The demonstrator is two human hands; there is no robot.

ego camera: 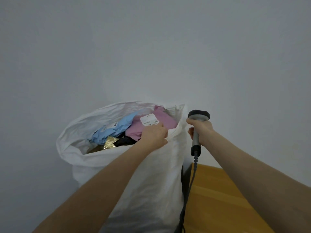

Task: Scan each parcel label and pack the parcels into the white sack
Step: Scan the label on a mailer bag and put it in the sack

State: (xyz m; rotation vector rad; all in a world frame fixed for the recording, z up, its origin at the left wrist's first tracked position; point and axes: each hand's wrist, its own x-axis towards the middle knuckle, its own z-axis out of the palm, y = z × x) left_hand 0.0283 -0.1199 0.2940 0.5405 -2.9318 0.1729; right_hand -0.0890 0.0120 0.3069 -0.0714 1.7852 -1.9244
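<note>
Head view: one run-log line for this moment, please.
left hand: touches pink parcel in white sack | right hand: holds scanner | phase: packing

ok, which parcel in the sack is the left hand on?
The pink parcel, label up at the right of the white sack: the left hand lies on it. The blue parcel and gold-taped parcel sit further left, untouched.

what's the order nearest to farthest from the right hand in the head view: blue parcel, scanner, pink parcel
1. scanner, gripped by the right hand
2. pink parcel, right side of the white sack
3. blue parcel, further left in the sack
</note>
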